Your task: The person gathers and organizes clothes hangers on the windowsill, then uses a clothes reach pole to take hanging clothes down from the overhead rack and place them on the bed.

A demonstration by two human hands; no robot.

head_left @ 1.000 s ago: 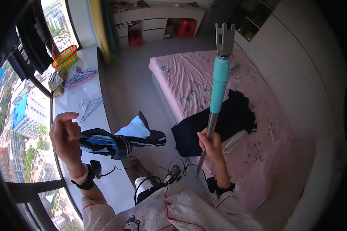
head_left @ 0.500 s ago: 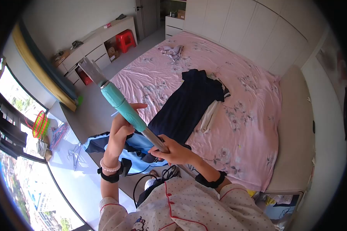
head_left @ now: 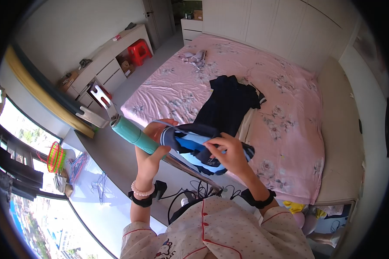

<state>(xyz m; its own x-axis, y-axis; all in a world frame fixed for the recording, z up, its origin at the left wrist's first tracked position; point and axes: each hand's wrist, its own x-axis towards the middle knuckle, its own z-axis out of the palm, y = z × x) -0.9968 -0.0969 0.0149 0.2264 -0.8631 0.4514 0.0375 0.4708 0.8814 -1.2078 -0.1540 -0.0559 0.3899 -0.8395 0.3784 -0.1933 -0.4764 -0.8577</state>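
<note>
My left hand [head_left: 150, 157] is wrapped round a metal pole by its teal grip [head_left: 132, 134], thumb along the near side. The forked metal head [head_left: 100, 96] points up and to the left, while the shaft slopes down behind the garment. A blue and navy striped garment [head_left: 194, 142] hangs between my hands, its collar side up against my left fingers. A thin grey-blue strip, perhaps part of a hanger, runs along its top. My right hand [head_left: 232, 153] pinches the garment's upper edge, fingers bent.
A pink flowered bed [head_left: 285, 116] fills the middle, with a dark garment [head_left: 222, 101] laid on it and a crumpled grey cloth [head_left: 196, 58] farther back. At left, the window sill [head_left: 84, 185] holds a green and red basket [head_left: 56, 157] and hangers [head_left: 78, 165]. A red stool [head_left: 139, 52] stands beyond.
My right hand has left the pole shaft and now grips the blue garment, which has come up between my hands. The pole's forked head has turned, showing both prongs.
</note>
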